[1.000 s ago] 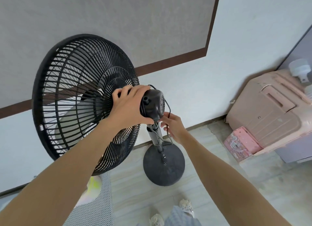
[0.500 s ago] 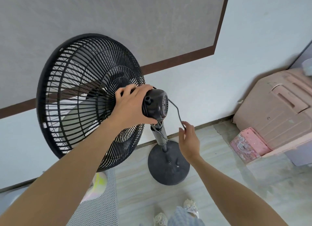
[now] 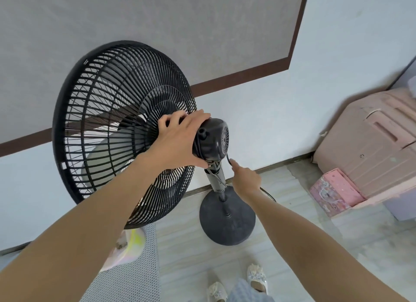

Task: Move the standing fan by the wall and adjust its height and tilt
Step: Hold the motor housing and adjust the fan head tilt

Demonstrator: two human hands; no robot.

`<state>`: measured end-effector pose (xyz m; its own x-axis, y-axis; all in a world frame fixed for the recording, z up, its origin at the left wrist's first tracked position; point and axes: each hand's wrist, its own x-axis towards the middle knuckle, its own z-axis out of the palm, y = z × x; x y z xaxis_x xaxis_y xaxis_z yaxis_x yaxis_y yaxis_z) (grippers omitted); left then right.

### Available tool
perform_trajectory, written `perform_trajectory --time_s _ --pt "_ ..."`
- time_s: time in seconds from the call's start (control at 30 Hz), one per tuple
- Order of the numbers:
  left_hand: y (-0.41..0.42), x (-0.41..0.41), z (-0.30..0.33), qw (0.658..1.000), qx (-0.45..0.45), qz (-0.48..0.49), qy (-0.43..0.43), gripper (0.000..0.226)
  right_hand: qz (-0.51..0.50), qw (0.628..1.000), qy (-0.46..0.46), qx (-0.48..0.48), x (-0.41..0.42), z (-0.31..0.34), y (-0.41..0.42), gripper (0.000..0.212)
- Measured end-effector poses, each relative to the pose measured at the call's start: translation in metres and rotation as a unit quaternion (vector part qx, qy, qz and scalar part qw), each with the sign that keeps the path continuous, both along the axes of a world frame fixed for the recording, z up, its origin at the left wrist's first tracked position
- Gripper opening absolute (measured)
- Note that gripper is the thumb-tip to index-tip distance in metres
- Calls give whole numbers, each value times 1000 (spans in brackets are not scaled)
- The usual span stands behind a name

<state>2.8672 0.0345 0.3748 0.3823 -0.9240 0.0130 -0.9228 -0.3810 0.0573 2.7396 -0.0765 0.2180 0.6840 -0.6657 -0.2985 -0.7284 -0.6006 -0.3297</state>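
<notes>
The standing fan [image 3: 126, 132] sits right by the wall [image 3: 292, 94], head tilted so the grille faces up and away. Its round base [image 3: 227, 223] is flat on the floor, just out from the skirting, and I'll place everything else off that base.

Up the pole from the base, the left hand [image 3: 180, 141] is wrapped round the front of the motor housing [image 3: 213, 139], fingers curled over where it meets the back grille. That's the tilt grip, and it looks solid.

Just above the base and beside the pole [image 3: 216, 180], the right hand [image 3: 245, 177] is pinching the black cord [image 3: 228, 158] that hangs from the motor.

My take: get that cord clear of the neck joint first so it doesn't snag or get nipped when the head pivots. Then tilt slowly with the left hand, pushing at the housing rather than the grille. Brace the pole with the right hand, since that base could rock.

Right of the base there's a pink box [image 3: 335, 191] and a pink plastic cabinet [image 3: 378, 144], well apart, not in the way.
</notes>
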Motion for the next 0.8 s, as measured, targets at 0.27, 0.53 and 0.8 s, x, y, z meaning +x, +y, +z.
perform_trajectory --time_s 0.27,0.53,0.8 --pt "-7 0 -5 999 -46 19 12 101 70 994 -79 23 -29 -36 47 81" --pt "-26 -11 -9 997 -65 42 -18 106 62 998 34 -1 -83 -38 39 71" --pt "-23 -15 -5 997 -59 52 -13 115 279 934 -148 -168 -69 17 9 20"
